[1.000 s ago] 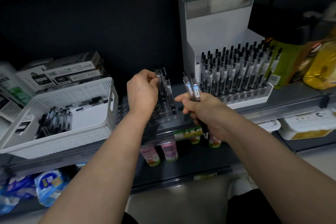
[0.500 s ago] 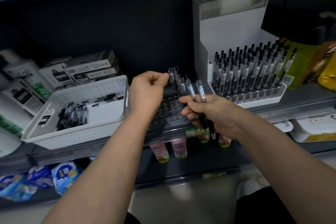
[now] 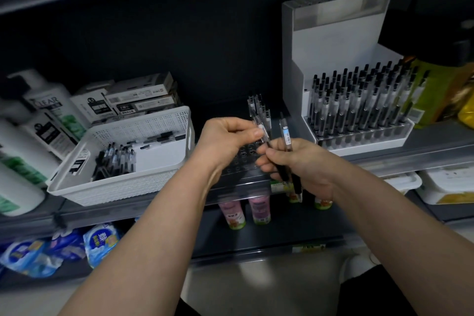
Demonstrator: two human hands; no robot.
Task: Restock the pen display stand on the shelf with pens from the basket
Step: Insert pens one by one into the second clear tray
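A clear pen display stand (image 3: 243, 159) with rows of holes sits on the shelf between my hands; a few pens (image 3: 259, 108) stand in its back rows. My left hand (image 3: 225, 141) pinches the upper end of one clear black-tipped pen (image 3: 261, 128) above the stand. My right hand (image 3: 295, 161) grips that pen's lower part together with a second pen (image 3: 286, 133). A white perforated basket (image 3: 128, 187) at the left holds several more pens (image 3: 115, 159).
A full white pen display (image 3: 364, 141) stands at the right. Shampoo bottles (image 3: 48, 108) and stacked boxes (image 3: 138, 97) sit behind the basket. Yellow-green bottles (image 3: 441, 92) are at the far right. Small bottles (image 3: 259, 210) and blue packs (image 3: 100, 241) fill the lower shelf.
My left hand came off the pens standing in the stand and now pinches a pen held in my right hand. The camera shifted, so the scene sits further right.
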